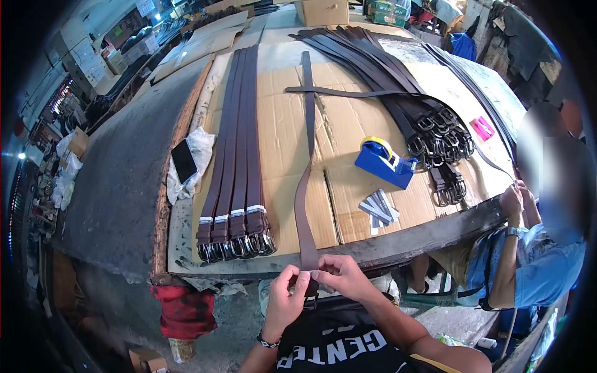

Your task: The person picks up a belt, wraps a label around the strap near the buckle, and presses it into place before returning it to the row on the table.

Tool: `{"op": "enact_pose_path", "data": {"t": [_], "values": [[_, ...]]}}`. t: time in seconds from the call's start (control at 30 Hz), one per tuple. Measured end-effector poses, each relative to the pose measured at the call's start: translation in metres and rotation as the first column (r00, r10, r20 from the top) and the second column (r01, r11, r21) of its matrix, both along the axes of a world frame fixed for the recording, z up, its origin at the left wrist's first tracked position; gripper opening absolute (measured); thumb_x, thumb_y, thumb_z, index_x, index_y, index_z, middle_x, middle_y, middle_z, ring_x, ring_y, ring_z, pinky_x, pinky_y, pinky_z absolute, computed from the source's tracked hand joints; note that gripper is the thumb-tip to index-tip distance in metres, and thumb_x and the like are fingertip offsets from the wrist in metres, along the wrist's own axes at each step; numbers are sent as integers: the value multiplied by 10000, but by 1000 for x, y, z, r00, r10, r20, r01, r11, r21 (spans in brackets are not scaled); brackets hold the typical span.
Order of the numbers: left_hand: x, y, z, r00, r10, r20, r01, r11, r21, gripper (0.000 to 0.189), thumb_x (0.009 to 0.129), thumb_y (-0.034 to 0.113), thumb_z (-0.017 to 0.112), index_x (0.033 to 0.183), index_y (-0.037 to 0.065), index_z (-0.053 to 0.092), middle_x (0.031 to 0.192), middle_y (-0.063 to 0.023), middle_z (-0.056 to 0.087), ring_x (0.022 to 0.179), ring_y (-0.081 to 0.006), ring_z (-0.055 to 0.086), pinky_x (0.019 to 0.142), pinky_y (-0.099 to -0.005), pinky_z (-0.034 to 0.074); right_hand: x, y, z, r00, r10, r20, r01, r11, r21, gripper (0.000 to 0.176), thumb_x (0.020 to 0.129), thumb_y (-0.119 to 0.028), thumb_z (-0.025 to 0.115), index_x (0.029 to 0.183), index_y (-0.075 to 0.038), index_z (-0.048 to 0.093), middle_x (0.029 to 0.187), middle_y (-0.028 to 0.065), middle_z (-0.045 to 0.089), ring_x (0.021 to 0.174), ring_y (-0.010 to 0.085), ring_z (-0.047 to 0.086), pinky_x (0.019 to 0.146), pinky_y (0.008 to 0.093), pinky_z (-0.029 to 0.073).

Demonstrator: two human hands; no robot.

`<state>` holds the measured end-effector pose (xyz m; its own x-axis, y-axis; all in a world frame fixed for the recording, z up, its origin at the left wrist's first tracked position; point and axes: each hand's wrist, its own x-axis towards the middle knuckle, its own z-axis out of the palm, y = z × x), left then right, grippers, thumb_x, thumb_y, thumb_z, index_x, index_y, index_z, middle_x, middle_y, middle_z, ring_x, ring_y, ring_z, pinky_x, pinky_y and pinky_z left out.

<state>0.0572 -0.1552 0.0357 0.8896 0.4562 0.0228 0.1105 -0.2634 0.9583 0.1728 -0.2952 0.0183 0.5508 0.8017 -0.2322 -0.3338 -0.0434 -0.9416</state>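
A dark brown belt (305,214) runs from the cardboard toward me, its buckle end over the table's front edge. My left hand (288,299) pinches that belt near the buckle, thumb and fingers pressed together. My right hand (343,278) is closed on the same belt from the other side, fingertips almost meeting the left thumb. The buckle hangs just below my fingers, partly hidden. To the left, several belts (239,137) lie side by side with pale bands near their buckles. A blue tape dispenser (387,165) and grey-and-white label strips (378,208) lie to the right.
A pile of buckled belts (398,93) covers the right side of the cardboard (273,149). A phone (183,160) rests on a white cloth at left. A pink object (482,128) lies at right. Another person's hands (517,202) hold a belt at the right edge.
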Motion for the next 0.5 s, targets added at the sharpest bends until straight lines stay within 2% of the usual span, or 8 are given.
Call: {"op": "enact_pose_path", "data": {"t": [0.17, 0.27, 0.3, 0.47, 0.5], "values": [[0, 2, 0, 1000, 5, -5, -5, 998, -58, 258, 996, 172, 612, 830, -17, 558, 651, -36, 511, 626, -79, 449, 557, -280, 375, -2, 2, -1, 1000, 9, -14, -8, 998, 67, 200, 930, -188, 729, 870, -36, 613, 723, -67, 536, 635, 7, 459, 537, 204, 346], [0, 3, 1, 1000, -1, -27, -2, 993, -114, 255, 986, 161, 620, 815, -18, 559, 647, -20, 482, 636, -61, 432, 549, -270, 358, 1, 0, -5, 998, 33, 54, -36, 998, 56, 215, 928, -199, 733, 847, -35, 620, 714, -74, 520, 654, 9, 440, 548, 210, 340], [-1, 4, -1, 1000, -12, -18, 11, 996, -87, 246, 983, 154, 619, 817, -18, 565, 647, -16, 473, 636, -66, 431, 548, -269, 358, 5, -3, -7, 985, 63, 160, -64, 998, 2, 228, 928, -204, 732, 839, -32, 612, 708, -67, 504, 661, 14, 429, 547, 224, 335], [1, 2, -7, 999, -31, 39, 29, 998, 47, 287, 1010, 191, 572, 815, -20, 574, 642, -68, 495, 618, -104, 439, 551, -299, 377, 2, 0, -2, 983, 27, 180, -36, 998, 44, 272, 931, -218, 723, 812, -13, 591, 690, -50, 484, 671, 34, 425, 568, 240, 349], [2, 1, -3, 999, -41, 23, 40, 998, 43, 284, 1016, 182, 558, 812, -16, 561, 659, -46, 486, 644, -95, 436, 570, -287, 373, 2, 0, -4, 981, 19, 191, -33, 997, 71, 273, 931, -221, 720, 806, -17, 589, 679, -36, 509, 630, 39, 448, 549, 238, 355]]}}
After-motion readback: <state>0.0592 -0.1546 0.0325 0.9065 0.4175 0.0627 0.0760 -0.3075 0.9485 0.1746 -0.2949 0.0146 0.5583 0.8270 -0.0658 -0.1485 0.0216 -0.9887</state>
